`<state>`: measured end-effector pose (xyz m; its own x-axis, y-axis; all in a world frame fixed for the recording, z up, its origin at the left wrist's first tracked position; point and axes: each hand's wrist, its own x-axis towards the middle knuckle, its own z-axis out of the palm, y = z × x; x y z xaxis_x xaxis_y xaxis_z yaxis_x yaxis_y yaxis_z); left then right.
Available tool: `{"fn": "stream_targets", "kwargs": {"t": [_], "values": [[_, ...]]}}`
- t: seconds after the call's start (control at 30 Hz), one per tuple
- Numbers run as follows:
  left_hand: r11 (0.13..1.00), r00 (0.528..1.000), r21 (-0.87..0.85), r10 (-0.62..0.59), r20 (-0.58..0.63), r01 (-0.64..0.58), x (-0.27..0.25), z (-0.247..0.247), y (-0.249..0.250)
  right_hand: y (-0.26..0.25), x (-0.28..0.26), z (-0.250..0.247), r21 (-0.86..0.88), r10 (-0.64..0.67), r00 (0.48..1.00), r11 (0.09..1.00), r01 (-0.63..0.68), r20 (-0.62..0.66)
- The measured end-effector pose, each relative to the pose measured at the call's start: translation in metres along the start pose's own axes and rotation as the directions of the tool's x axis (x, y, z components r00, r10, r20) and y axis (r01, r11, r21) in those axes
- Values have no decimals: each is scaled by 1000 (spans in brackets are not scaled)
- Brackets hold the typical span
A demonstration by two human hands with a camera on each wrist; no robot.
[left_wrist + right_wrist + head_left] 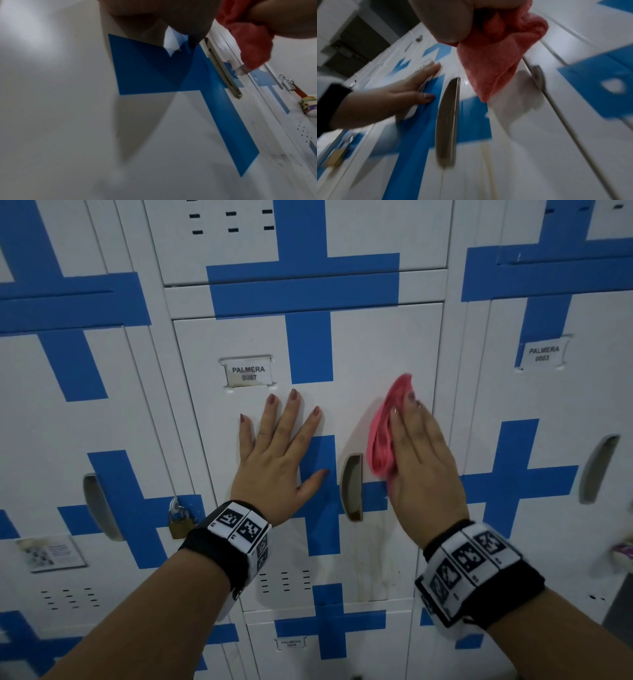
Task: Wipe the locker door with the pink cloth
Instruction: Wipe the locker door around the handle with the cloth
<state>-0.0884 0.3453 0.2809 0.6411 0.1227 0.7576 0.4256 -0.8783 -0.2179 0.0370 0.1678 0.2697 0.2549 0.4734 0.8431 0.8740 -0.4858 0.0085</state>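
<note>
Left hand (274,460) flat on white, blue-crossed metal locker door (376,354), fingers spread, released. Right hand (423,470) presses bunched pink cloth (382,436) near door's right edge; fingers straight, thumb pinching it.

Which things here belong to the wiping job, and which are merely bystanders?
In the job: pink cloth, right hand holding it, locker door, left hand flat on it.
Just there: padlock on the neighbouring locker, 0003 label, hanging toy at far right.
</note>
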Motion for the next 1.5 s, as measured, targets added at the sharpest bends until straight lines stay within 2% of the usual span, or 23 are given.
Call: {"fn": "stream_targets", "kwargs": {"t": [0.13, 0.27, 0.33, 0.57, 0.83, 1.1, 1.33, 1.5], "values": [[1000, 1000, 3, 3, -3, -3, 0, 0, -1, -6, 38, -12, -78, 64, 998, 995, -65, -19], [1000, 1000, 11, 7, -5, -6, 0, 1, -1, -5, 38, -4, -228, -60, 998, 971, 66, 32], [1000, 1000, 18, 6, -7, -5, 0, 1, -1, 0, 36, 0, -249, -75, 996, 965, 84, 47], [1000, 1000, 13, 10, -14, -10, 0, 2, -1, 10, 25, 5, -205, -100, 990, 972, 118, 98], [1000, 1000, 14, 7, -13, -7, 0, 2, -1, 7, 1, 15, -137, -65, 992, 987, 79, 107], [1000, 1000, 19, 8, -15, -8, 0, 2, -1, 11, -19, 29, -91, -84, 995, 992, 89, 61], [1000, 1000, 17, 7, -13, -7, 0, 2, 0, -2, -28, 19, 4, -7, 984, 1000, 6, 179], [1000, 1000, 25, 7, -7, -7, 0, 1, 0, -12, 2, 0, -7, -55, 994, 998, 56, 92]]}}
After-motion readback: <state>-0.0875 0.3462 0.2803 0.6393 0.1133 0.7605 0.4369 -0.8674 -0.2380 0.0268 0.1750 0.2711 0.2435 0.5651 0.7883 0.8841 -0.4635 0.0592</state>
